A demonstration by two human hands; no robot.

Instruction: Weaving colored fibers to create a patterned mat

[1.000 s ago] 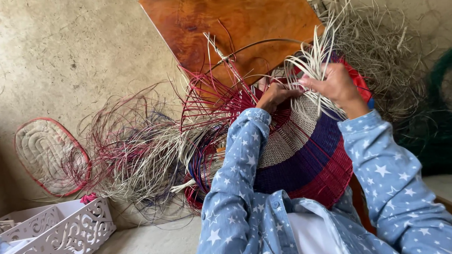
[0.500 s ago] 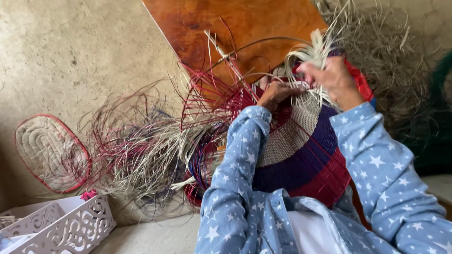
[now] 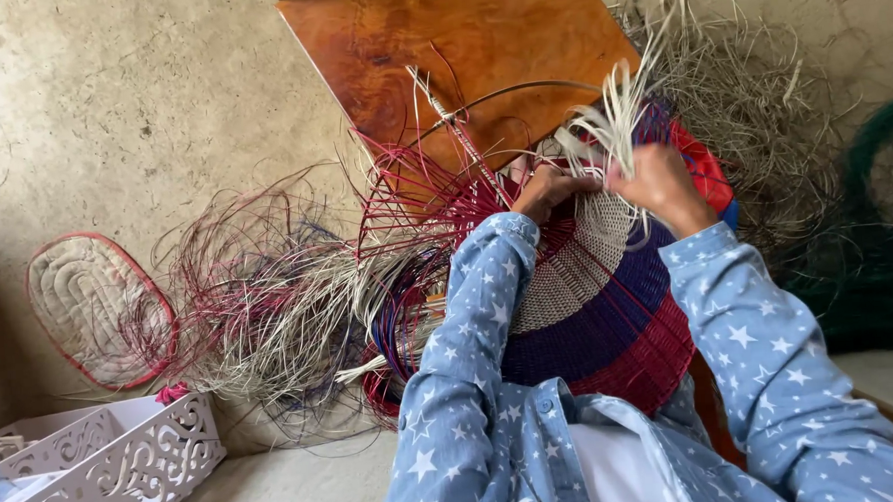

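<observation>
Head view, left to right. Far left, an oval woven mat (image 3: 90, 308) leans on the wall above a white fretwork tray (image 3: 128, 468). Loose red and pale strands (image 3: 270, 307) fan out between mat and basket. At centre the half-woven basket (image 3: 592, 315), banded pale, purple and red, rests in the person's lap before a brown board (image 3: 459, 53). The left hand (image 3: 548, 190) pinches strands at the far rim, grip closed on them. The right hand (image 3: 662, 182), just beside it, holds a tuft of pale strands (image 3: 615, 116) upright. Judged good practice: keep the left pinch firm against the last row while the right draws each strand snug, so the weave stays even.
</observation>
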